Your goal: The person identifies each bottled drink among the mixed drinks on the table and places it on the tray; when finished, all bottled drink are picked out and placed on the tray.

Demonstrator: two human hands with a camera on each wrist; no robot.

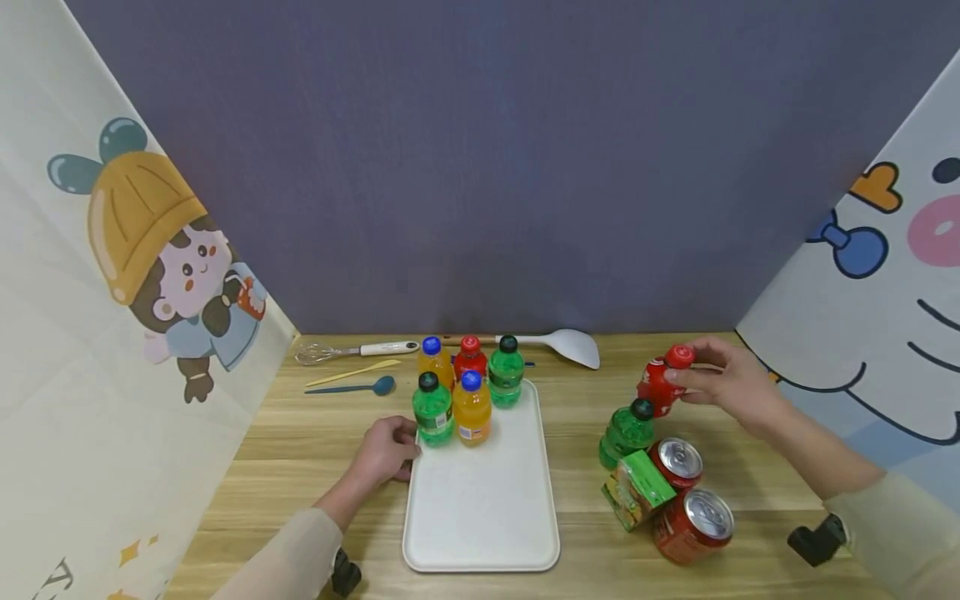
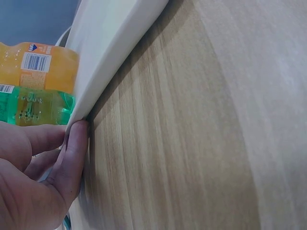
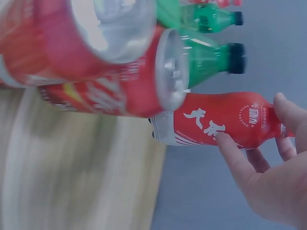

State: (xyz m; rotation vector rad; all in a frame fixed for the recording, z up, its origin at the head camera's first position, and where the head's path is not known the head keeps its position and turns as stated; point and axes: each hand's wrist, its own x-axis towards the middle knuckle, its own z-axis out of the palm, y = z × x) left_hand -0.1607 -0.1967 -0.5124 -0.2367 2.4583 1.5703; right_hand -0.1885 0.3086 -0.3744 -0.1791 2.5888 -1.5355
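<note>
My right hand (image 1: 723,379) grips a small red soda bottle (image 3: 220,120) with a red cap around its upper part. The bottle leans slightly, just behind a green bottle (image 1: 626,433). With my left hand (image 1: 386,452) I pinch the left rim of the white tray (image 1: 487,508); the left wrist view shows thumb and fingers at its edge. Upright at the tray's far end are a green bottle (image 1: 432,410), an orange soda bottle (image 1: 472,408), another green bottle (image 1: 506,373), another orange bottle (image 1: 435,362) and a red bottle (image 1: 470,358), partly hidden.
Two red soda cans (image 1: 693,527) and a green box (image 1: 637,490) stand close together at the right. Behind the tray lie a whisk (image 1: 360,350) and a white spatula (image 1: 573,346). A blue spoon (image 1: 382,386) and a yellow utensil (image 1: 352,372) lie at the left.
</note>
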